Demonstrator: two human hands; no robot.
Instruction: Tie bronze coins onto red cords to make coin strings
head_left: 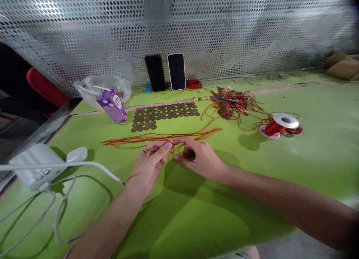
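Observation:
My left hand (153, 159) is closed, pinching a small round coin (172, 144) with red cord at it between thumb and fingers. Facing it, my right hand (199, 156) has its index fingertip at the coin's edge, while its thumb stands apart below. A short loop of red cord (173, 151) hangs between the two hands; whether the right fingers touch it is hard to see. Just beyond the hands lies a bundle of long red cords (134, 139). Several brown coins with holes (165, 112) are laid out in rows farther back.
At the right stands a spool of red cord (277, 126). A tangled heap of corded coins (231, 104) has a yellow-handled tool (200, 98) beside it. Two phones (176, 72) lean on the perforated wall. A purple box (113, 105) and white charger with cables (39, 165) are left.

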